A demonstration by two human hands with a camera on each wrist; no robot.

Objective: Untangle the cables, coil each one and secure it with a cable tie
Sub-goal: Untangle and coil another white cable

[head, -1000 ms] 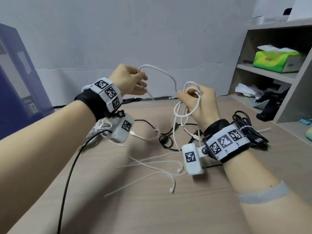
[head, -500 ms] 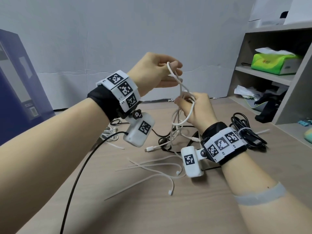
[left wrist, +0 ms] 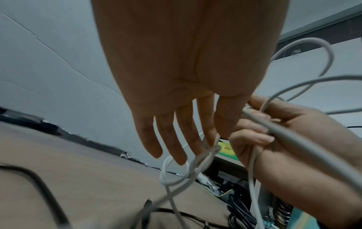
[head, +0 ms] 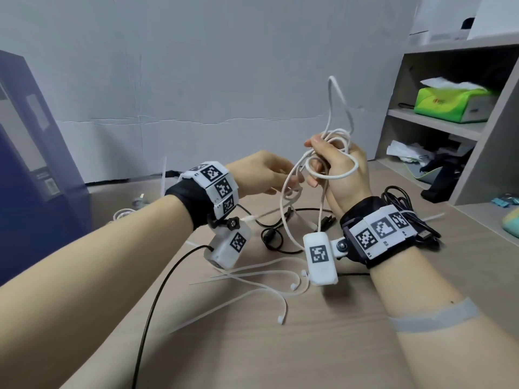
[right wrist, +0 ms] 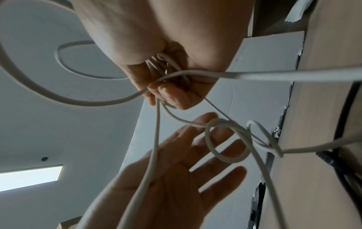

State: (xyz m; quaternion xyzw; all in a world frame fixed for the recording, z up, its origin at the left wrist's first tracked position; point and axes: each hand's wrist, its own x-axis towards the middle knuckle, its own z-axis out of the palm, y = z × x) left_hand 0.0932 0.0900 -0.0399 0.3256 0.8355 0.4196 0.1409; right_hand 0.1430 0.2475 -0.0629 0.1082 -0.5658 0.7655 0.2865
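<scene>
A white cable point(head: 341, 106) is bunched into loops in my right hand point(head: 335, 161), which grips it in a fist above the table; one loop stands up over the fist and strands hang down to the table. In the right wrist view the right hand point(right wrist: 172, 86) closes round several strands. My left hand point(head: 271, 176) is just left of and below it, fingers straight, fingertips at a hanging loop point(left wrist: 176, 178) without gripping it. Several white cable ties point(head: 266, 279) lie loose on the table point(head: 280, 355) under my wrists.
A loose black cable point(head: 278, 242) lies on the table beneath the hands. A coiled black cable point(head: 410, 211) sits behind my right wrist, and a small white cable bundle point(head: 123, 213) at the left. A shelf unit point(head: 449, 130) with a green tissue box stands at right, a dark blue box point(head: 31, 164) at left.
My left hand let go of the cable's top, dropped and opened below the right hand. The right hand rose with the bunched loops; a free loop now stands above it.
</scene>
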